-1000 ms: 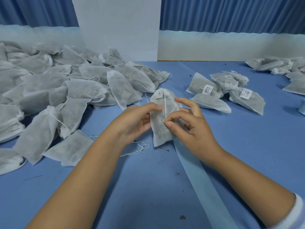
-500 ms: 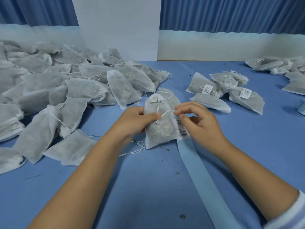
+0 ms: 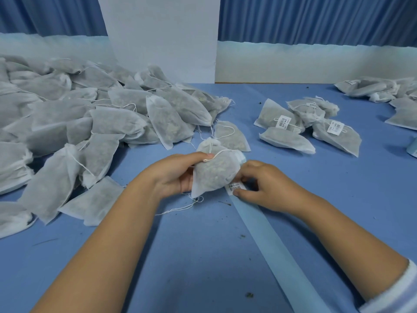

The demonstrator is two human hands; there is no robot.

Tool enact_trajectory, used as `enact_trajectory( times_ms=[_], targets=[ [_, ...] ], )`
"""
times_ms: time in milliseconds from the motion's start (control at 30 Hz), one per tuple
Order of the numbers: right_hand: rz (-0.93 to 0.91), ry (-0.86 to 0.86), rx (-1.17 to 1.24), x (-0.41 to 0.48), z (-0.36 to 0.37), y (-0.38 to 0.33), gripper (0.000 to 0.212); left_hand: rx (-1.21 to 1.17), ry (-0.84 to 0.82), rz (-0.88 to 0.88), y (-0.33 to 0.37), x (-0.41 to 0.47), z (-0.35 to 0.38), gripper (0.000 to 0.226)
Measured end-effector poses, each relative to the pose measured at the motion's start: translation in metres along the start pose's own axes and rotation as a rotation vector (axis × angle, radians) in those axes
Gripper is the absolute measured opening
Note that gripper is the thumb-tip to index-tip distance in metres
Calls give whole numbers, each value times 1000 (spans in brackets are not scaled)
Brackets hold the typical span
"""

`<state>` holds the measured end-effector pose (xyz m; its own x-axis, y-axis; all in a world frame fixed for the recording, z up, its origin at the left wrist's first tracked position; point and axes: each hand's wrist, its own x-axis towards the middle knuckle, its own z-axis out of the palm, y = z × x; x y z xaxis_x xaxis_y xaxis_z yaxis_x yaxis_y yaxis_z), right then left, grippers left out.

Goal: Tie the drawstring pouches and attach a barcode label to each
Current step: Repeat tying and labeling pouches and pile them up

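Soft, even, bluish light comes from above. Faint, diffuse shadows lie on the table beside the arms and under the pouches. The centre is sharp. Pouches at 10 o'clock look slightly blurred, and straight lines bow at 9 and 3 o'clock.

A pouch pile lies left of the centre pouch, labelled pouches behind right (barcode label on liner strip).
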<state>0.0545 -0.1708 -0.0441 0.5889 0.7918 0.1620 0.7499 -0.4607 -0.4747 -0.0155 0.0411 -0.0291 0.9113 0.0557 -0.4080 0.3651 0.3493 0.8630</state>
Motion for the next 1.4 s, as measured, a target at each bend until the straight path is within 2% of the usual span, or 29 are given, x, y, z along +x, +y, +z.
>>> enact_trajectory(
  times_ms=[100,267,433,500,533,600,667,900,1033,1200,1300,1400],
  targets=[
    [5,3,15,1,2,0,18,-91,-81,-48,-5,4,1,33],
    [-2,19,43,1,5,-2,27,-158,-105,-42,-11,11,4,21],
    [-11,35,60,1,6,-2,24,-145,-126,-30,-12,10,5,36],
    [-9,41,75,1,6,-3,20,-139,-143,-30,-12,10,5,31],
    [-13,47,90,1,6,-3,22,-130,-149,-27,-12,10,5,26],
    [-24,68,106,1,6,-6,40,-107,-167,-21,-12,10,5,22],
    [-27,88,113,1,6,-7,45,-92,-181,-18,-12,9,5,23],
    [18,106,127,1,7,-3,26,-57,-249,20,-5,4,0,19],
    [-4,116,117,1,7,-4,20,-26,-202,6,-10,6,4,18],
    [78,300,183,2,6,1,30,-97,-184,-4,-7,4,3,15],
    [97,372,189,2,6,0,27,-223,-206,-36,-6,3,0,8],
    [48,418,174,2,7,-4,23,-349,-243,-75,-5,2,0,16]
  ],
)
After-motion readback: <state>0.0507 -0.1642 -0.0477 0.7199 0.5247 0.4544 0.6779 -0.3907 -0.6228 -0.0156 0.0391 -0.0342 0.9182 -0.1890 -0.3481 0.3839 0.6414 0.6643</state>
